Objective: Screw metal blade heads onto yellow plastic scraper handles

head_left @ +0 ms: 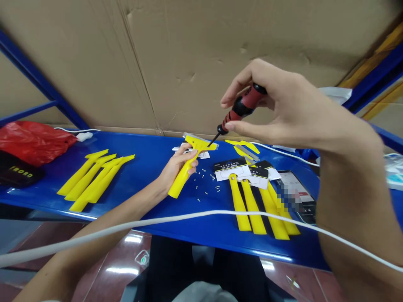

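My left hand (179,164) is closed around the handle of a yellow scraper (178,181), its wide head tilted up and away from me. A thin blade edge shows along the top of that head. In my right hand (267,98) is a red and black screwdriver (241,108), its shaft slanting down to the left. The tip meets the right part of the scraper's head; whether a screw sits there I cannot make out. Several small screws (206,193) lie scattered on the blue table (151,147) below and right of my left hand.
Several yellow handles (94,180) lie at the left near a red plastic bag (34,140) and a black pouch (19,170). At the right are yellow scrapers with black-and-white cards (231,167), loose yellow parts (250,147) and a phone (296,188). A white cable (189,216) crosses in front.
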### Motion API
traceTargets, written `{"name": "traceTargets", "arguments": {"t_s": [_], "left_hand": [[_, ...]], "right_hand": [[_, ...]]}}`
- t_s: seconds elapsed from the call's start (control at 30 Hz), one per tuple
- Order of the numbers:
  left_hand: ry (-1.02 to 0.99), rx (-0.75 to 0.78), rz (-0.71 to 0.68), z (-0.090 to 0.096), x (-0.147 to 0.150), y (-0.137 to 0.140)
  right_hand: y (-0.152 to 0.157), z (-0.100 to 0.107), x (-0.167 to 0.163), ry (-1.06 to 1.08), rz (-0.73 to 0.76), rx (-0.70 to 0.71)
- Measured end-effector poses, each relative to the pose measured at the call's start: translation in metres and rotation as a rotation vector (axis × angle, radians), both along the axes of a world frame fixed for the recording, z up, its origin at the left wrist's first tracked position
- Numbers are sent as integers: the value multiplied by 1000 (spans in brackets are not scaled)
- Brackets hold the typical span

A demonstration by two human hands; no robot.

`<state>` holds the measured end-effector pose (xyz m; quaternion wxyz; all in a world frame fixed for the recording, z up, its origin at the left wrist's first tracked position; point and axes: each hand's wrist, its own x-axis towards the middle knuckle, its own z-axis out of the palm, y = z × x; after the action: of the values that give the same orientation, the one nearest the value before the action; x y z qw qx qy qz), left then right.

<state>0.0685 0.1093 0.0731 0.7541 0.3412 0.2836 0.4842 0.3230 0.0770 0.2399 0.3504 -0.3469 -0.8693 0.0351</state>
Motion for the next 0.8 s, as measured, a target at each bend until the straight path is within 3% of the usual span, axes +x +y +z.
{"name": "traceTargets", "arguments": {"t_s": [0.13,0.37,0.43,0.6,0.7,0.8], "left_hand": [[3,-24,3,-3,1,2],[9,-78,10,-3,4,1],[12,-105,15,-4,5,1],[-34,-107,0,-7,4,3],[-63,-86,-13,-7,1,3],[-71,-68,-30,-6,0,3]], "right_hand": [[0,-6,4,25,77,-134],[18,-19,5,59,-53,-61],[21,-19,7,44,-7,-69],[25,-19,12,76,134,-240],[25,-21,11,139,137,-192],[24,-22,9,127,-19,-61]]}}
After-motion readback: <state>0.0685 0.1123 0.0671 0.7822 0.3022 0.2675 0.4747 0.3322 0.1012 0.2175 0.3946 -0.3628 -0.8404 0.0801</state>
